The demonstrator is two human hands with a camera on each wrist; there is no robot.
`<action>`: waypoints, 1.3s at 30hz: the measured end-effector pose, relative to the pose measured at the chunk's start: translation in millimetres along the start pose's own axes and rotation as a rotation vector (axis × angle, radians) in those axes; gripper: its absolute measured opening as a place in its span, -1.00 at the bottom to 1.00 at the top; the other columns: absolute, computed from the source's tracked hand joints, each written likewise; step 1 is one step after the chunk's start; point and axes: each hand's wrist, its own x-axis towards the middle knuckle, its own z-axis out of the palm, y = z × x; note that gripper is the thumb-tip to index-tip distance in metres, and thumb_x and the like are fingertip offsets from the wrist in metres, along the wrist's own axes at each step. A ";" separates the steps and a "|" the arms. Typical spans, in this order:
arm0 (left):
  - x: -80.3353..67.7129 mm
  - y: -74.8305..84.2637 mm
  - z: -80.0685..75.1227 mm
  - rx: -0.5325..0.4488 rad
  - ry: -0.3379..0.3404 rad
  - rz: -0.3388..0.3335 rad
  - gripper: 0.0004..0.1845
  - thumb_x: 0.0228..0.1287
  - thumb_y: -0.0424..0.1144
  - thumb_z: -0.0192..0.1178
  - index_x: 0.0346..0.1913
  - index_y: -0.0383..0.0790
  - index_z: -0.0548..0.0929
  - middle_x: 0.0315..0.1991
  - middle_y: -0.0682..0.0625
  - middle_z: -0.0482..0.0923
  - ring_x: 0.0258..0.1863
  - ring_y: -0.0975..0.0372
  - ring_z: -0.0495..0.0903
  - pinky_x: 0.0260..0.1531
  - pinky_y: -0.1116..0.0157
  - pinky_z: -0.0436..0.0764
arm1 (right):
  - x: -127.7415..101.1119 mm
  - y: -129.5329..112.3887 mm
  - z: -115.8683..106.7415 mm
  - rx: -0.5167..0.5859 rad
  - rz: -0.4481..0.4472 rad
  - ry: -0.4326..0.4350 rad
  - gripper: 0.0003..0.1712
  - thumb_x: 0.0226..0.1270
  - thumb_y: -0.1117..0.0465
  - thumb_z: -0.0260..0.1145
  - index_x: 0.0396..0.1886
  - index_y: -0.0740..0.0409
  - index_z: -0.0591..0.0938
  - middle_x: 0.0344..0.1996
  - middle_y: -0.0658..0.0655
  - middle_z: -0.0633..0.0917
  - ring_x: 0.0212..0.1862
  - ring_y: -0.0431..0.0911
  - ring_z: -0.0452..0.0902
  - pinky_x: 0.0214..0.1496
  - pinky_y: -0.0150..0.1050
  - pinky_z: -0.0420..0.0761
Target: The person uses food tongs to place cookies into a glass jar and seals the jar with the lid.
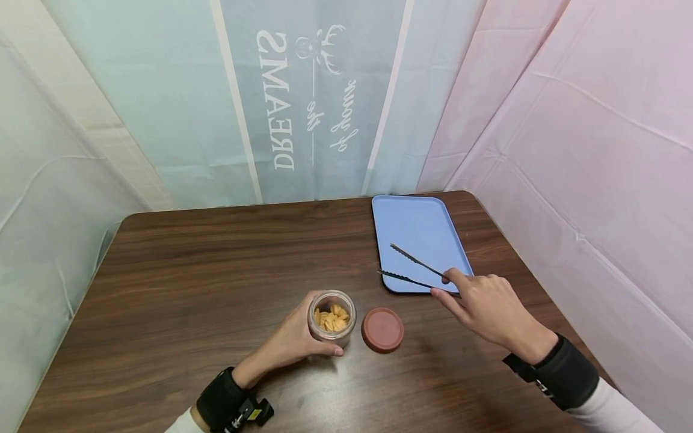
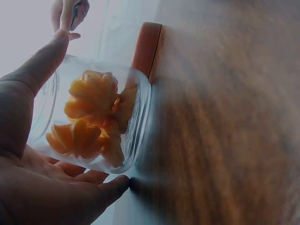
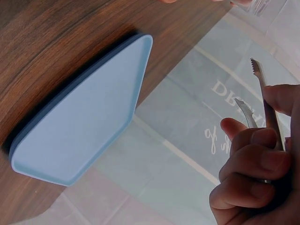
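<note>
My left hand [image 1: 299, 332] grips a clear glass jar [image 2: 141, 112] that stands uncapped on the table, thumb on its near side and fingers around the far side. Yellow-orange ridged pieces [image 1: 332, 318] lie inside the jar. In my right hand [image 1: 489, 302] is a pair of dark metal tongs [image 1: 414, 259], held over the blue tray's near part with the two arms spread. Nothing is between the tongs' serrated tips. In the right wrist view the fingers [image 3: 248, 161] curl around the tongs' handle. A reddish-brown round lid [image 1: 383, 329] lies just right of the jar.
The blue rectangular tray [image 1: 414, 219] lies at the table's back right. Dark wood grain covers the table [image 1: 216, 258]. Fabric curtains [image 1: 189, 108] hang along the back and both sides, the back one with mirrored lettering.
</note>
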 end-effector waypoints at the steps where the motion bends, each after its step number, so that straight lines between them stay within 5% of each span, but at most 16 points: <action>1: 0.0 -0.1 -0.1 0.000 0.001 0.000 0.06 -0.19 -0.10 0.79 0.42 -0.14 0.42 0.27 -0.06 0.62 0.24 0.08 0.59 0.32 0.08 0.49 | -0.1 0.7 -0.4 0.001 0.003 0.002 -0.52 0.62 -0.21 0.20 -0.16 0.13 0.65 -0.79 -0.31 0.22 -0.72 -0.41 0.08 -0.66 -0.38 0.17; 39: -0.1 0.0 -0.2 0.005 -0.005 -0.011 0.06 -0.18 -0.05 0.79 0.42 -0.13 0.42 0.28 -0.08 0.61 0.25 0.07 0.59 0.31 0.05 0.50 | -21.5 33.4 10.0 -0.002 0.214 -0.104 -0.65 0.48 -0.05 0.43 -0.15 0.15 0.64 -0.79 -0.19 0.29 -0.71 -0.27 0.17 -0.67 -0.30 0.20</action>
